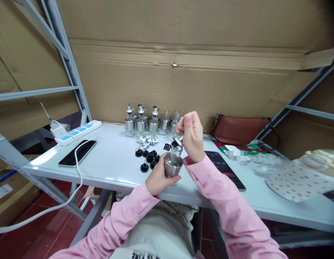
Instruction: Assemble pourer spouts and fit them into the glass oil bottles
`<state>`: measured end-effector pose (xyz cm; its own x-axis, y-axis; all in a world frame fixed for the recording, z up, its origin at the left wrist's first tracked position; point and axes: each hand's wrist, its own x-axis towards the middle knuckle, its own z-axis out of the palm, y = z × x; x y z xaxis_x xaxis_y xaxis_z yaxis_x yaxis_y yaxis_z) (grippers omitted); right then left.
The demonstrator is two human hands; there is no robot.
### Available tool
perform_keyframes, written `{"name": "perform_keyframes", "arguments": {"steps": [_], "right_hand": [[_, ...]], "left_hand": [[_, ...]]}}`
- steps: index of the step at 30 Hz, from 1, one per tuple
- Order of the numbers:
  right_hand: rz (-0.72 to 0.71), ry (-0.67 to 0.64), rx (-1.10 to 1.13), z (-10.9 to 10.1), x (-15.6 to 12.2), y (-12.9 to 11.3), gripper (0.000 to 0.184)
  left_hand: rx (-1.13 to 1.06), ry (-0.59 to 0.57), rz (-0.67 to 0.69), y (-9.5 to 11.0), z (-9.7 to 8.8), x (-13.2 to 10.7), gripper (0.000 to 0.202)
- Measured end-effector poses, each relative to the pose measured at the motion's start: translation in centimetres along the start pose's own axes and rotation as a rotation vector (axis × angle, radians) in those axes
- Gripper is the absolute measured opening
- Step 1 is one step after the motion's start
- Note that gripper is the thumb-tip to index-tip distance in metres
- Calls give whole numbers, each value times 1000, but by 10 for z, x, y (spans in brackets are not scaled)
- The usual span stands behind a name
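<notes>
The left hand came up from below the near edge of the white worktop, its pink sleeve angled up and to the right, wrist bent back. Its grip was closed around the steel-jacketed lower half of a small glass bottle, fingers wrapped behind it and the thumb at the near side, holding the bottle upright just above the worktop's front edge. The right hand reached in from the right, forearm rising steeply, the wrist cocked so the knuckles faced the camera. Its fingers were clenched in a pinch on the pourer cap, which sat tilted at the bottle's neck; whether the cap was seated or merely touching the mouth could not be told.

Beyond the hands, a row of finished bottles stood near the cardboard wall. In front of them lay a cluster of metal spouts and a group of black stoppers. A phone lay to the left beside a power strip, a second phone just right of the right sleeve, and a brown bag sat at the back.
</notes>
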<state>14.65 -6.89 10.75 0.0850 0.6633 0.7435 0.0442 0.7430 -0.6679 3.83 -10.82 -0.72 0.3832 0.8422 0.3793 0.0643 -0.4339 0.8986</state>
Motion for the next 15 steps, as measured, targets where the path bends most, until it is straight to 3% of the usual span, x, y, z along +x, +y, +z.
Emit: {"name": "perform_keyframes", "arguments": {"steps": [3,8,15], "right_hand": [[-61,-85,-88,-4,11,-7,30],[-110,-413,-350,-10,15,-18,28],[-133,-585,-514,-7,13,-23,22]], "left_hand": [[3,-2,1,-1,1,1,74],[17,5,9,-2,2,1,74],[2,21,24,-2,2,1,72]]}}
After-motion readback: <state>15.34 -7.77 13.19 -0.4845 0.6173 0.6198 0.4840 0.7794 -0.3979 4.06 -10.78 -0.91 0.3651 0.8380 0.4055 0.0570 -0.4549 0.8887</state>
